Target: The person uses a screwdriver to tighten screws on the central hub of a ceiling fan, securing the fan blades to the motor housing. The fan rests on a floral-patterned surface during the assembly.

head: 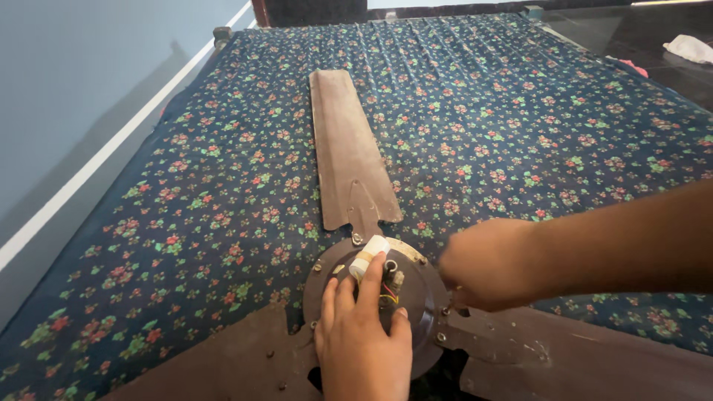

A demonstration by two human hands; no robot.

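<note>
A brown ceiling fan lies on a dark floral cloth. Its round motor hub sits near the bottom middle, with coloured wires showing at its centre. One long blade points away from me; two more blades spread to the lower left and lower right. My left hand rests flat on the hub, its bandaged index finger pointing toward the far blade's mount. My right hand is closed at the hub's right rim beside the lower right blade's bracket; what it grips is hidden.
A pale blue wall with a white strip runs along the left edge of the cloth. At the top right a dark glossy floor holds a white rag.
</note>
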